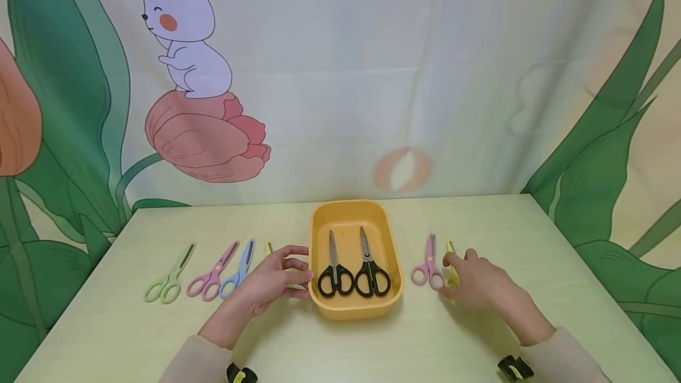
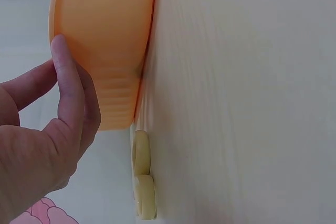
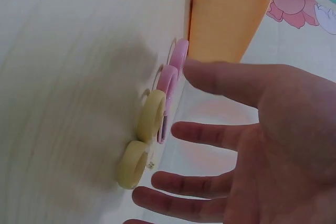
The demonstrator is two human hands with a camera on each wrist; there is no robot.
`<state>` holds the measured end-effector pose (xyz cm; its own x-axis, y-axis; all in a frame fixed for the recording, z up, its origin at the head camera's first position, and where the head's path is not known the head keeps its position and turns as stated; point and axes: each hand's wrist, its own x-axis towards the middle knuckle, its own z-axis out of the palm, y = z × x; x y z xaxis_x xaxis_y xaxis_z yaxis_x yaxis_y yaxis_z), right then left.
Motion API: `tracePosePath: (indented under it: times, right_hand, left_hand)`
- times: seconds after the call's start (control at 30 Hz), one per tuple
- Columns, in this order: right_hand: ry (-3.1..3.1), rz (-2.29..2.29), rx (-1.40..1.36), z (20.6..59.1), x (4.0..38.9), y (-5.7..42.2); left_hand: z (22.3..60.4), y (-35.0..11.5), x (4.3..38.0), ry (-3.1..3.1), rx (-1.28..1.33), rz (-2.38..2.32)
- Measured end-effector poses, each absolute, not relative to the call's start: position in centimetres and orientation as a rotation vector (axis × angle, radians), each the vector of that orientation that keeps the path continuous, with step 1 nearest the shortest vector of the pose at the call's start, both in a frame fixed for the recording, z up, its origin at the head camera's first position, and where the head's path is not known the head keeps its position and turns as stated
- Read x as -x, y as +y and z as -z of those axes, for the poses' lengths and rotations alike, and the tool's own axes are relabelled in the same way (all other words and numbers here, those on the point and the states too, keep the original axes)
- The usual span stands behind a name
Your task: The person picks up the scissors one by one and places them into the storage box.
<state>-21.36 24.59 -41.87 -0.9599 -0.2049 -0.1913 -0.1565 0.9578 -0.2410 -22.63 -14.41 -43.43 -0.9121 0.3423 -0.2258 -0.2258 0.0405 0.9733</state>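
Note:
Against the near left wall of a yellow plastic tray (image 1: 353,314), my left hand (image 1: 276,276) rests its fingertips. The left wrist view shows fingers (image 2: 67,85) touching the outside wall close to the rim. Inside the tray lie two black-handled scissors (image 1: 336,279), side by side with blades pointing away. My right hand (image 1: 479,279), fingers spread and holding nothing, hovers over yellow scissors (image 1: 452,276), covering part of them. In the right wrist view, the yellow handle loops (image 3: 151,115) lie beside the fingertips. Pink scissors (image 1: 428,265) lie between that hand and the tray.
Left of the tray are green scissors (image 1: 169,279), pink scissors (image 1: 215,276) and blue scissors (image 1: 242,270). Another yellow pair (image 1: 268,247) is mostly hidden by the left hand. A printed curtain (image 1: 330,105) hangs behind the pale table (image 1: 367,353).

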Motion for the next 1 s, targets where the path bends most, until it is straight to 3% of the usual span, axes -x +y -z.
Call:
tracePosePath:
  times: [1.0]
  right_hand:
    - [2.852,0.326,0.363,42.22,21.44,24.68]
  left_hand:
    - [43.54,-14.38,22.82,1.939,-0.098,-1.927]
